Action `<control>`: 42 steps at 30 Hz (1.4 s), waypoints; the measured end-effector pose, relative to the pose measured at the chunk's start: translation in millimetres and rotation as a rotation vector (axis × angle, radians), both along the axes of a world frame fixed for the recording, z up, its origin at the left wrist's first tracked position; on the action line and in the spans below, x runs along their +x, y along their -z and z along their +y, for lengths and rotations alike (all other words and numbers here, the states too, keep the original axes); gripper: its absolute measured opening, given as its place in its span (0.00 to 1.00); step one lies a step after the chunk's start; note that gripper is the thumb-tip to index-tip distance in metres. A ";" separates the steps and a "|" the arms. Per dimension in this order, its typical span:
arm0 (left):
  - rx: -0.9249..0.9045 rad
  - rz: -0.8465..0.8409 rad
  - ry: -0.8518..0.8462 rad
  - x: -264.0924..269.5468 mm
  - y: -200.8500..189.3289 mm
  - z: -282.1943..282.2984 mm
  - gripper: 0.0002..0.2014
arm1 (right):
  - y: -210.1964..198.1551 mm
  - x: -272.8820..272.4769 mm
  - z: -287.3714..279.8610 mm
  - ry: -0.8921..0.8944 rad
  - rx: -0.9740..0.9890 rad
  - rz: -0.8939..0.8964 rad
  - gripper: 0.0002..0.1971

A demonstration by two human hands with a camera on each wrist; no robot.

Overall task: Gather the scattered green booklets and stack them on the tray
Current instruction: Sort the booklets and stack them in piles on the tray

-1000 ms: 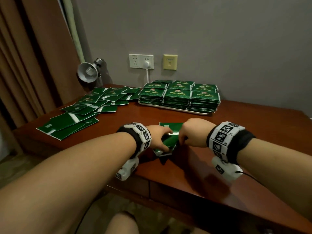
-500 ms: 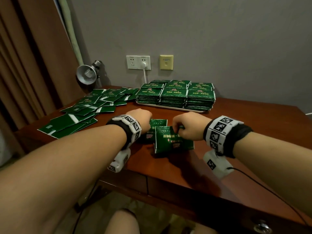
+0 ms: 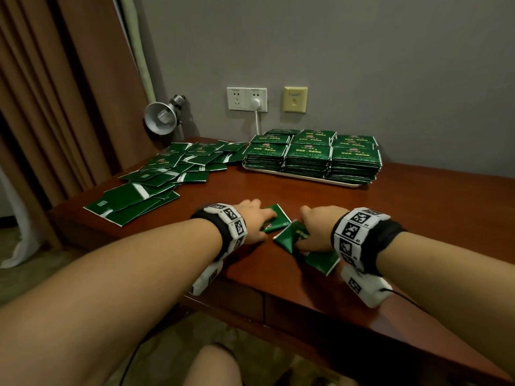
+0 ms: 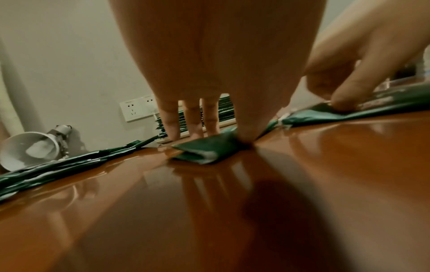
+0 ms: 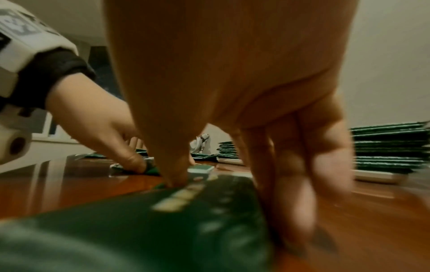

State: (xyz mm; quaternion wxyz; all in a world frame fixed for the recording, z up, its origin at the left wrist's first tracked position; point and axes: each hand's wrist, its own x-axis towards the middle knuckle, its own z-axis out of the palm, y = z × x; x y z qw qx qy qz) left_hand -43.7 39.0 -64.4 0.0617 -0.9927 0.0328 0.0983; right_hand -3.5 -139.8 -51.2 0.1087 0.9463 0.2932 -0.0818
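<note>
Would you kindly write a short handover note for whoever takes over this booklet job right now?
Left hand: fingers pressing down on one green booklet at the near middle of the desk.
Right hand: thumb and fingers gripping a second booklet right beside it.
Done: several tall booklet stacks sit on the tray at the back by the wall.
Left: carry these two booklets to the tray, then gather the scattered pile spread over the desk's left side and stack it too.
</note>
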 end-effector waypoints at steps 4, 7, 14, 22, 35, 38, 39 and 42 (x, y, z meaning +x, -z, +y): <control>0.059 0.055 0.032 0.2 -6.6 11.7 0.31 | -7.1 1.7 -1.4 0.159 -0.104 0.045 0.21; 0.018 -0.027 -0.061 1.3 -11.7 16.1 0.23 | -13.1 1.5 -3.2 0.173 -0.113 -0.033 0.15; 0.038 0.108 -0.244 5.0 0.9 -10.1 0.28 | -2.3 4.1 -7.5 -0.099 -0.011 0.049 0.43; -0.276 -0.006 -0.235 2.3 -18.4 -12.6 0.10 | 5.2 2.3 -14.5 -0.009 -0.068 -0.045 0.38; -0.108 0.066 -0.441 8.3 -12.4 -30.6 0.27 | 8.9 0.5 -9.3 0.028 0.093 -0.014 0.39; -0.299 0.087 -0.446 15.1 -9.8 -28.9 0.21 | 9.4 2.4 -11.6 0.045 0.100 -0.013 0.47; -0.301 0.082 -0.446 17.1 -6.1 -29.8 0.21 | 9.5 4.0 -12.4 0.069 0.113 0.003 0.46; -0.222 -0.007 -0.427 22.6 5.1 -33.3 0.33 | 9.9 9.1 -14.8 0.085 0.159 0.009 0.40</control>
